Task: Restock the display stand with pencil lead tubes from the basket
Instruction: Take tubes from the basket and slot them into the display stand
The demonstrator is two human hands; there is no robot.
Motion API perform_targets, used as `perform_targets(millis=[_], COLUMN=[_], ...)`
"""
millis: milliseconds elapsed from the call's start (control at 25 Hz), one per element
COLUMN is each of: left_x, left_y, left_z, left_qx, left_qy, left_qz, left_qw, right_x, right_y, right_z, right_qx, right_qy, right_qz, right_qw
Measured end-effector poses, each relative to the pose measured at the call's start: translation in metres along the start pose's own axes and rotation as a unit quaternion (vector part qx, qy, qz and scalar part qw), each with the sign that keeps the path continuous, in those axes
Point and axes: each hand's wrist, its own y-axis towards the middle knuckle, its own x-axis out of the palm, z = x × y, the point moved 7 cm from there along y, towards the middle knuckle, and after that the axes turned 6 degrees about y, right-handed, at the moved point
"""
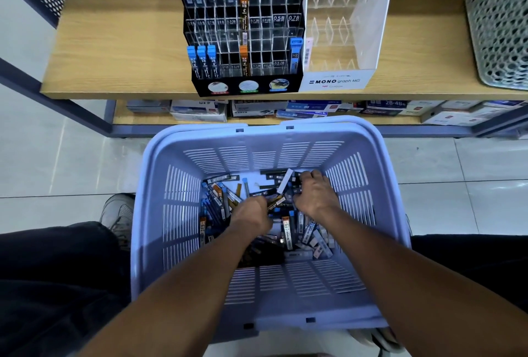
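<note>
Both my hands are down in the lilac plastic basket (pixel 160 213) on the floor, among several loose pencil lead tubes (pixel 217 199). My left hand (pixel 251 210) is curled and grips tubes near the pile's middle. My right hand (pixel 314 192) is curled over tubes at the far right of the pile, its fingertips hidden among them. The black display stand (pixel 245 82) sits on the wooden shelf above, most slots empty. Three blue-capped tubes (pixel 201 60) stand at its front left, orange-capped ones (pixel 243 59) in the middle and one blue-capped tube (pixel 295 55) at the front right.
A clear acrylic MONO graph stand (pixel 337 82) stands empty right of the black one. A grey perforated bin (pixel 500 22) sits at the shelf's right end. Boxes (pixel 314 107) line the lower shelf. My shoe (pixel 117 213) is left of the basket on the tiled floor.
</note>
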Motion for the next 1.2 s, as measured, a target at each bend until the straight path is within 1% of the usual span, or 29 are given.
perform_targets(millis=[120,240,280,320,400,440,480,560,640,720,800,880,1000,1120,1200], left_x=[-0.018,-0.035,-0.039,-0.042,-0.046,-0.047,-0.048,-0.046,-0.045,-0.043,-0.038,-0.037,-0.039,-0.048,-0.056], left_y=[-0.004,-0.019,-0.026,-0.033,-0.049,-0.055,-0.06,-0.063,-0.06,-0.058,-0.054,-0.051,-0.049,-0.054,-0.06], left_z=[-0.009,-0.012,-0.012,-0.013,-0.016,-0.018,-0.019,-0.022,-0.025,-0.03,-0.032,-0.032,-0.037,-0.041,-0.04], left_qx=[-0.001,-0.009,-0.011,-0.013,-0.021,-0.028,-0.034,-0.046,-0.059,-0.075,-0.085,-0.08,-0.087,-0.093,-0.083], left_qy=[-0.084,-0.161,-0.181,-0.199,-0.232,-0.249,-0.267,-0.301,-0.329,-0.363,-0.416,-0.422,-0.417,-0.413,-0.41], left_qz=[-0.016,-0.042,-0.046,-0.046,-0.039,-0.034,-0.03,-0.027,-0.024,-0.028,-0.049,-0.052,-0.038,-0.02,-0.016], left_qw=[0.996,0.986,0.982,0.979,0.972,0.967,0.963,0.952,0.942,0.928,0.904,0.902,0.904,0.906,0.908], right_x=[-0.006,-0.019,-0.02,-0.018,-0.004,0.003,0.007,0.013,0.015,0.017,0.025,0.028,0.019,-0.004,-0.017], right_y=[-0.005,-0.011,-0.012,-0.014,-0.022,-0.026,-0.027,-0.024,-0.021,-0.019,-0.021,-0.022,-0.014,-0.008,-0.011], right_z=[-0.007,-0.024,-0.028,-0.029,-0.029,-0.027,-0.024,-0.019,-0.019,-0.026,-0.032,-0.033,-0.036,-0.037,-0.038], right_qx=[0.002,-0.028,-0.036,-0.04,-0.038,-0.028,-0.015,0.014,0.022,-0.023,-0.081,-0.116,-0.13,-0.082,-0.062], right_qy=[-0.015,-0.035,-0.034,-0.037,-0.076,-0.102,-0.119,-0.128,-0.15,-0.18,-0.201,-0.219,-0.162,-0.043,0.031], right_qz=[0.002,0.021,0.009,-0.021,-0.102,-0.126,-0.131,-0.113,-0.093,-0.066,-0.06,-0.059,-0.071,-0.084,-0.105], right_qw=[1.0,0.999,0.999,0.998,0.991,0.986,0.984,0.985,0.984,0.981,0.974,0.967,0.976,0.992,0.992])
